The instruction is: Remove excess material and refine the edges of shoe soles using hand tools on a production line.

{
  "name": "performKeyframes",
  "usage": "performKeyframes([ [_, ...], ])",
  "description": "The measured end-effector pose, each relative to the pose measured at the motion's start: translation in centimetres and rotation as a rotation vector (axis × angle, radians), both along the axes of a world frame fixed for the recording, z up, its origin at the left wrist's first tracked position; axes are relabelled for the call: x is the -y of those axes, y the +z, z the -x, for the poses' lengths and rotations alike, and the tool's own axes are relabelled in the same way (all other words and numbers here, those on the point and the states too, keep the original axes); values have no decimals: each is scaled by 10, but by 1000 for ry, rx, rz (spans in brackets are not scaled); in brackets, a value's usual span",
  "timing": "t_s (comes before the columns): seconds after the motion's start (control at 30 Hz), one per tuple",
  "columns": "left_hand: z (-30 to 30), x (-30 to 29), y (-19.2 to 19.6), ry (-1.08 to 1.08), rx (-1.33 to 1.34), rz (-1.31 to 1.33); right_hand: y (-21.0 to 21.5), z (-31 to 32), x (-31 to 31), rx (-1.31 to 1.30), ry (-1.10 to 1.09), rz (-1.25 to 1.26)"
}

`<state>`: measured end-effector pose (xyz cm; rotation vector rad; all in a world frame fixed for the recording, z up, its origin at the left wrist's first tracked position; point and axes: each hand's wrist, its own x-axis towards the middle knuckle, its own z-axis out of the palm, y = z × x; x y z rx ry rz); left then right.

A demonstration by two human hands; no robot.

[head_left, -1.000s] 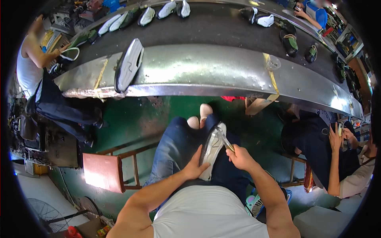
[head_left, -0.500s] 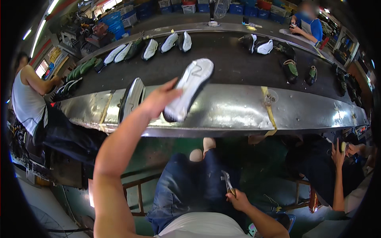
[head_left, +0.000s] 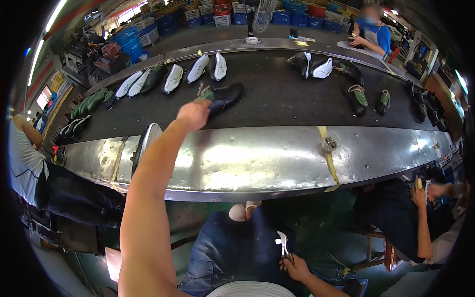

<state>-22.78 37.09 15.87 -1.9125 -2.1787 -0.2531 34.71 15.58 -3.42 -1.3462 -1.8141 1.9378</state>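
My left hand [head_left: 193, 116] is closed on the heel end of a black shoe [head_left: 228, 97] with a green collar and loose laces. The shoe is upright at the near part of a dark conveyor belt [head_left: 277, 106], its toe pointing right. My right hand [head_left: 297, 269] is closed around the handles of metal pincers [head_left: 284, 242], held low over my right thigh. Beside my left forearm, another shoe [head_left: 148, 141] with a pale sole is partly hidden on the metal ledge.
A metal ledge [head_left: 257, 163] runs along the belt's near side. A small clear cup [head_left: 329, 144] stands there by a yellow strip. Several white-soled shoes [head_left: 172, 79] lie sole-up farther back. People work at left, right [head_left: 420, 237] and far right.
My left hand has turned the shoe from sole-up to upright and carried it away from me, from above the metal ledge to the belt. My right hand still holds the pincers.
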Motion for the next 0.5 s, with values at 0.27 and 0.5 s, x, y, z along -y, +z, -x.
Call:
performKeyframes([
  [0.27,109,157,43,794,766,205,-16,0,8,-55,63,5],
  [0.5,-17,268,12,-12,1740,-211,-21,-10,29,-33,-12,-48],
])
